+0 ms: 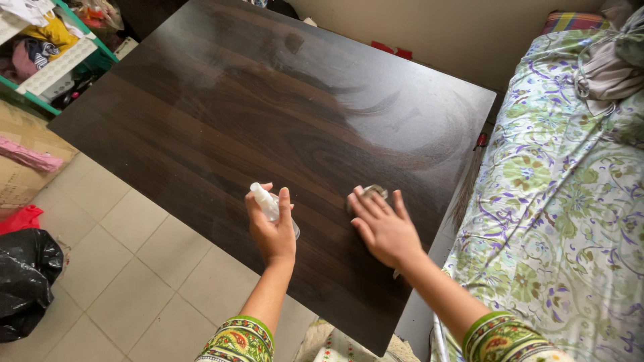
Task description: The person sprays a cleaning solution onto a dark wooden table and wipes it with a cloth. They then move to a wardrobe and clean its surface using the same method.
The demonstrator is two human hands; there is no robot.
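Fingers of your left hand [272, 231] are curling around a small clear spray bottle [268, 203], its white nozzle poking up above your thumb, and you are holding it just over the near part of the dark wooden table [221, 100]. Your right hand [384, 228] is lying flat with the fingers spread, pressing down on a small greyish cloth [371, 193] that is peeking out beyond your fingertips and resting on the tabletop. The two hands are sitting close together, side by side, near the table's front edge.

Pale wipe streaks are showing across the table's far half. Both of your sleeves are ending in green patterned cuffs [238, 338]. To your right, a bed with a green and purple floral sheet [570, 201] is running alongside the table, with a bundle of crumpled fabric [607, 64] lying at its far end. To your left, beige floor tiles [134, 268] are showing, with a black plastic bag [23, 278] sitting on them and a green shelf of clothes [50, 47] standing beyond the table's far corner.
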